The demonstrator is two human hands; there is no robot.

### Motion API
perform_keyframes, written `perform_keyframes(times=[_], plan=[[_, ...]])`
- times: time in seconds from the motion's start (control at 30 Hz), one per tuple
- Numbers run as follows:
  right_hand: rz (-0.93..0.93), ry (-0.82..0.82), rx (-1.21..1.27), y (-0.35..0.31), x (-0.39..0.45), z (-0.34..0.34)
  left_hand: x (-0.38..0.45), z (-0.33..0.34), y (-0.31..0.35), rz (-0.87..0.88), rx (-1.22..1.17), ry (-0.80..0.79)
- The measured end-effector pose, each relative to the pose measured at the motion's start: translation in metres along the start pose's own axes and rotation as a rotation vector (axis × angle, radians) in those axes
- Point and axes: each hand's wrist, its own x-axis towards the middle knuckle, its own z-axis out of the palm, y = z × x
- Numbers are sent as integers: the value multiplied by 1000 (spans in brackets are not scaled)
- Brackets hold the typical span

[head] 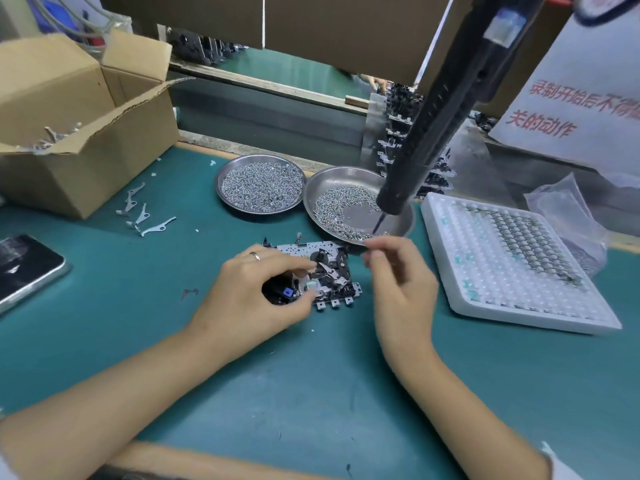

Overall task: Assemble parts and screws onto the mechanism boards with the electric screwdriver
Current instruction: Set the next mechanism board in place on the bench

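- Your left hand [256, 292] grips the mechanism board [322, 271] at centre frame, fingers curled over its left end, board flat on the green mat [311, 375].
- Your right hand [398, 278] hovers just right of the board, thumb and forefinger pinched together; something tiny may be between them, can't tell.
- Electric screwdriver [446, 102] hangs from upper right, tip over the right-hand dish [346, 178] of screws.
- Second dish [259, 185], fuller, sits just left of it.
- White tray [512, 265] at right.
- Cardboard box [69, 116] upper left, loose metal levers [145, 216] beside it.
- Phone [24, 268] at left edge.
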Motion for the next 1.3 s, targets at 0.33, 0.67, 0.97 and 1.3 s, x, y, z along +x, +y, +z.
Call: perform_keyframes(times=[0.33, 0.67, 0.97, 1.3], plan=[[-544, -635, -864, -15, -24, 25, 8, -5, -8, -57, -13, 219], [-523, -641, -1031, -33, -62, -29, 1, -6, -6, 112, 49, 111], [-305, -456, -1128, -21, -92, -130, 5, 17, 15, 622, 343, -226], [186, -104, -1431, 20, -66, -261, 4, 59, 51, 728, 293, -246]])
